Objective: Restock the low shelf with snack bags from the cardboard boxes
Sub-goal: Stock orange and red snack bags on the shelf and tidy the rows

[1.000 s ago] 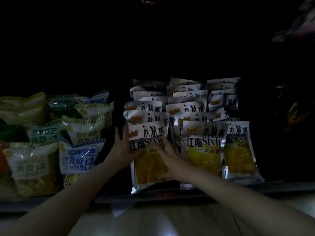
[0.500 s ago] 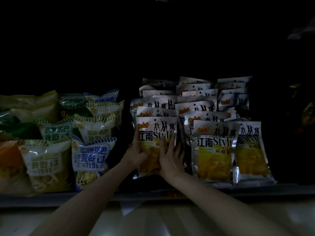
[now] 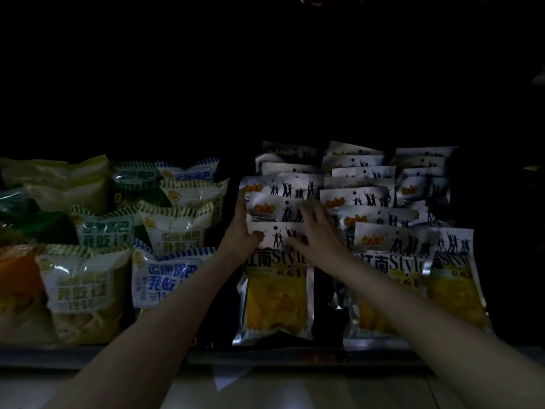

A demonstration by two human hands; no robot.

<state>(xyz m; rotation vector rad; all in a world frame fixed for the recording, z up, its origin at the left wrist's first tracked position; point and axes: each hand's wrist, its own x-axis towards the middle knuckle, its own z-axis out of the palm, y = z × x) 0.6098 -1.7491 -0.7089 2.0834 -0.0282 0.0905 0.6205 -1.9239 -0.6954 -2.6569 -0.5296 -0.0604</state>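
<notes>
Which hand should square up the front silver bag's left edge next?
Left, probably. The left hand already lies along the left edge of the front silver bag, while the right hand rests flat across its top, nearer the middle stack.

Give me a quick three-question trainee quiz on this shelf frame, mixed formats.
1. True or false: the left hand lies against the left edge of the front silver-and-yellow foil snack bag.
2. Multiple choice: the right hand is (a) gripping a cardboard box, (b) flat with spread fingers on the left column's bag tops, (c) out of view.
3. Fill in: the blue-and-white striped plastic snack bag sits to the ___ of the silver foil bags.

Key: 1 true; 2 b; 3 left.
</notes>
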